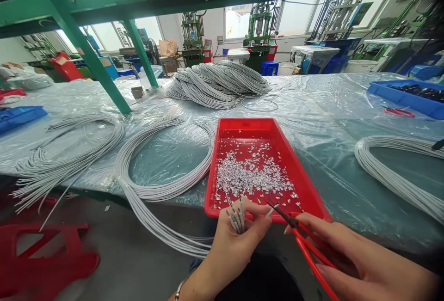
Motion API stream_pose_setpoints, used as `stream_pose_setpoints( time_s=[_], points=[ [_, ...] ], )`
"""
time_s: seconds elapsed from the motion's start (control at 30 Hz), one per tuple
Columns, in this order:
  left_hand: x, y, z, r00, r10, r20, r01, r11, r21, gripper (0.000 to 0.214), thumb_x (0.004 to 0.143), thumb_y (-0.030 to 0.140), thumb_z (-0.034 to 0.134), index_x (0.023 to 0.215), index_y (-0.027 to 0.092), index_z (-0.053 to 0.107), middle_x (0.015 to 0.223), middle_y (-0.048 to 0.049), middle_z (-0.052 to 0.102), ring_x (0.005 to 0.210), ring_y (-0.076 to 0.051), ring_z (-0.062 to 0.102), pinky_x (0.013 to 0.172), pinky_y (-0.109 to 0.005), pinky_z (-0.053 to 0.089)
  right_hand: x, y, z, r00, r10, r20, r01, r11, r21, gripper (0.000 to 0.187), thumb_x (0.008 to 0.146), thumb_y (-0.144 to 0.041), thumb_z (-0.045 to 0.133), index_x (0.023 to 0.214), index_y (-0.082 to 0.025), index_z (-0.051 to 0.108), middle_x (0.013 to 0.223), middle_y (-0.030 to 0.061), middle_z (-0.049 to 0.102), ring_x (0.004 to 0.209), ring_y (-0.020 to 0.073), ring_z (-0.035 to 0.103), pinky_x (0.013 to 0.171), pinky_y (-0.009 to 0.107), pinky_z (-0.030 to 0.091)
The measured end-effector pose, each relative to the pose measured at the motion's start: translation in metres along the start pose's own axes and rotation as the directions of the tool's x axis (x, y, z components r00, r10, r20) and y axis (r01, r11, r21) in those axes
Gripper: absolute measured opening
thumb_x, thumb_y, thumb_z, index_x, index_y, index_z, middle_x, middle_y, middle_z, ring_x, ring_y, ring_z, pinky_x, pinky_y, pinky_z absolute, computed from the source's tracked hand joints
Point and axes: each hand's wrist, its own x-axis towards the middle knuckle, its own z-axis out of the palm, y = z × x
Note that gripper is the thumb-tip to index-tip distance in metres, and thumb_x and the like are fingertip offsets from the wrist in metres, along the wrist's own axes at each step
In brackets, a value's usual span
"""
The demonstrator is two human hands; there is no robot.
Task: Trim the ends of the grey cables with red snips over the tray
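My left hand (pixel 239 236) is closed around several grey cable ends (pixel 236 218), with one cable end (pixel 272 209) pinched apart between thumb and forefinger. In my right hand (pixel 343 250) are red-handled scissors (pixel 305 245), their dark blades (pixel 280 211) at that single cable end. Whether the blades touch it is hard to make out. Just beyond both hands lies a red tray (pixel 305 176) holding many small silvery scraps (pixel 243 176). From the left hand's side, the grey cables run back to a coiled bundle (pixel 166 192) on the table.
A second cable bundle (pixel 86 153) lies left, another (pixel 391 153) right, and a large cable heap (pixel 218 83) behind the tray. Blue trays (pixel 409 95) with dark parts sit at the sides. A green frame (pixel 86 65) stands over the plastic-covered table; a red stool (pixel 48 254) is lower left.
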Motion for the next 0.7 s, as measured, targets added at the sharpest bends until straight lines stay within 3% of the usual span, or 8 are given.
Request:
stream_pose_setpoints(
  time_s=[0.17, 0.23, 0.4, 0.53, 0.63, 0.7],
  points=[
    [0.002, 0.005, 0.003, 0.987, 0.131, -0.097, -0.124, 0.989, 0.075, 0.025, 0.075, 0.04, 0.09, 0.072, 0.018, 0.077, 0.06, 0.0044, 0.055, 0.051, -0.005, 0.047, 0.05, -0.017, 0.039, -0.004, -0.007, -0.003, 0.996, 0.049, 0.071, -0.047, 0.999, -0.028, 0.076, 0.084, -0.081, 0.058, 0.142, -0.033, 0.067, 0.135, 0.0137, 0.073, 0.123, 0.0467, 0.065, 0.097, 0.057, 0.058],
    [0.002, 0.005, 0.003, 0.992, 0.106, -0.074, -0.101, 0.993, 0.068, 0.03, 0.077, 0.044, 0.087, 0.072, 0.017, 0.076, 0.057, 0.0045, 0.055, 0.049, -0.005, 0.047, 0.048, -0.017, 0.039, -0.003, -0.011, -0.006, 0.996, 0.039, 0.085, -0.038, 0.999, -0.02, 0.072, 0.084, -0.08, 0.059, 0.141, -0.035, 0.067, 0.134, 0.011, 0.074, 0.121, 0.0439, 0.067, 0.098, 0.055, 0.058],
    [0.007, -0.001, -0.006, 0.984, -0.084, 0.155, 0.091, 0.995, -0.034, 0.05, 0.081, 0.063, 0.077, 0.077, 0.013, 0.072, 0.053, 0.0044, 0.056, 0.031, -0.002, 0.042, 0.03, -0.015, 0.022, 0.009, -0.021, -0.018, 0.977, -0.025, 0.214, 0.029, 0.999, -0.016, 0.064, 0.089, -0.078, 0.053, 0.132, -0.035, 0.073, 0.118, 0.0082, 0.08, 0.106, 0.0363, 0.072, 0.09, 0.043, 0.061],
    [0.011, 0.001, -0.012, 0.901, -0.189, 0.391, 0.295, 0.926, -0.233, 0.049, 0.081, 0.06, 0.078, 0.069, 0.015, 0.064, 0.048, 0.0082, 0.048, 0.025, -0.001, 0.034, 0.024, -0.013, 0.019, 0.021, -0.009, -0.026, 0.945, -0.071, 0.32, 0.102, 0.991, -0.083, 0.057, 0.097, -0.067, 0.05, 0.139, -0.034, 0.067, 0.13, 0.01, 0.075, 0.116, 0.0377, 0.069, 0.091, 0.043, 0.061],
    [0.011, 0.006, -0.014, 0.844, -0.174, 0.508, 0.382, 0.859, -0.34, 0.045, 0.084, 0.054, 0.079, 0.068, 0.016, 0.062, 0.046, 0.0109, 0.042, 0.023, 0.001, 0.024, 0.022, -0.012, 0.017, 0.031, -0.003, -0.022, 0.971, -0.095, 0.221, 0.111, 0.992, -0.065, 0.054, 0.097, -0.062, 0.054, 0.137, -0.029, 0.069, 0.124, 0.013, 0.076, 0.11, 0.0365, 0.071, 0.089, 0.042, 0.061],
    [0.01, 0.008, -0.013, 0.867, -0.159, 0.472, 0.342, 0.879, -0.333, 0.043, 0.086, 0.054, 0.077, 0.073, 0.015, 0.064, 0.046, 0.0112, 0.042, 0.023, 0.001, 0.022, 0.023, -0.012, 0.016, 0.037, -0.01, -0.015, 0.992, -0.067, 0.105, 0.058, 0.995, 0.087, 0.055, 0.093, -0.063, 0.06, 0.131, -0.024, 0.071, 0.101, 0.0116, 0.08, 0.09, 0.0315, 0.075, 0.075, 0.038, 0.063]
  ],
)
